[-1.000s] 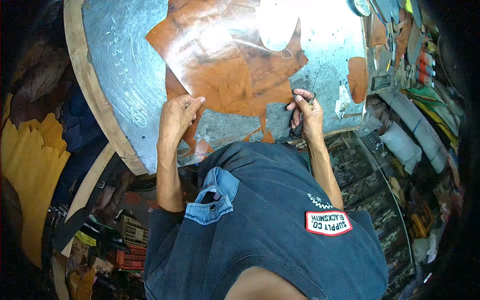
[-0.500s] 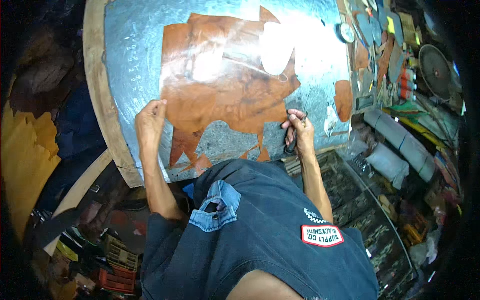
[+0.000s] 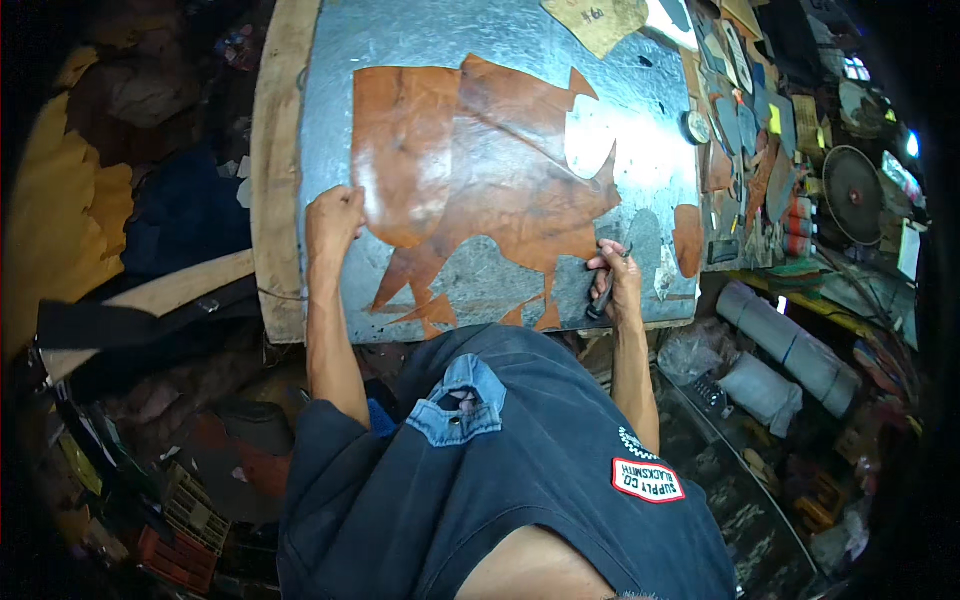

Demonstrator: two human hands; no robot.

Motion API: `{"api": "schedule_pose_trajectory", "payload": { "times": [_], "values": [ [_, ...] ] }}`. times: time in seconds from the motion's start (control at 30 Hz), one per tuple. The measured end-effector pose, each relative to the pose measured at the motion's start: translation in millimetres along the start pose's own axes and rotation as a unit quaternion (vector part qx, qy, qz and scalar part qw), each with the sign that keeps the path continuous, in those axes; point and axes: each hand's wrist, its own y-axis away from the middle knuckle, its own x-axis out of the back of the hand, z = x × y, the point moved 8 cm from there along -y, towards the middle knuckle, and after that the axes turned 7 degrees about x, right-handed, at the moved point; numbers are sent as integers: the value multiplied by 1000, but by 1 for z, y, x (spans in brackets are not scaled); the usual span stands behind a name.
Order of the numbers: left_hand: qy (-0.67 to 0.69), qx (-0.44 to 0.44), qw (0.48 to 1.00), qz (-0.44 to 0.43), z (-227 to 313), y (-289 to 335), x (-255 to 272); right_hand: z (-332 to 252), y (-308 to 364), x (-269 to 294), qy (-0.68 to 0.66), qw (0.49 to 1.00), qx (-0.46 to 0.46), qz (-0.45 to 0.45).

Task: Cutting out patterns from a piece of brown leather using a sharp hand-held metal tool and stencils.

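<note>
A large irregular brown leather hide (image 3: 520, 190) lies on the grey metal worktop (image 3: 325, 120), with a white-looking cut-out at its right. Over its left part lies a separate brown leather panel (image 3: 400, 140) with a rounded lower end. My left hand (image 3: 335, 215) is closed at the panel's left edge, fingers curled in against it. Near the hide's lower right corner, my right hand (image 3: 622, 280) is closed round a dark-handled tool (image 3: 600, 303); its working end cannot be made out. Narrow leather offcuts (image 3: 432, 312) lie along the near edge.
A wooden strip (image 3: 275, 150) borders the worktop on the left. To the right are a small brown leather piece (image 3: 688, 240), a round tin-like object (image 3: 696, 127) and many hanging or stacked scraps. A tan pattern piece (image 3: 597, 22) lies at the far edge. Rolled material (image 3: 790, 335) rests lower right.
The leather panel has slid left over the hide with my left hand, baring more of the hide. My right hand stays by the hide's corner with the tool. The view has shifted.
</note>
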Motion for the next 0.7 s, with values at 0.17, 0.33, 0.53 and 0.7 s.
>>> {"api": "schedule_pose_trajectory", "payload": {
  "times": [0.17,0.33,0.53,0.7],
  "values": [
    [-9,-19,999,-37,11,1,-4,-4,4,6,6,999,35,16],
    [52,-57,992,-101,10,9,-11,-3,9,4,1,998,51,25],
    [174,-78,959,-209,31,20,-49,-1,5,9,10,997,72,23],
    [89,-75,981,-157,30,16,-57,1,2,7,13,998,65,17]
  ]
}}
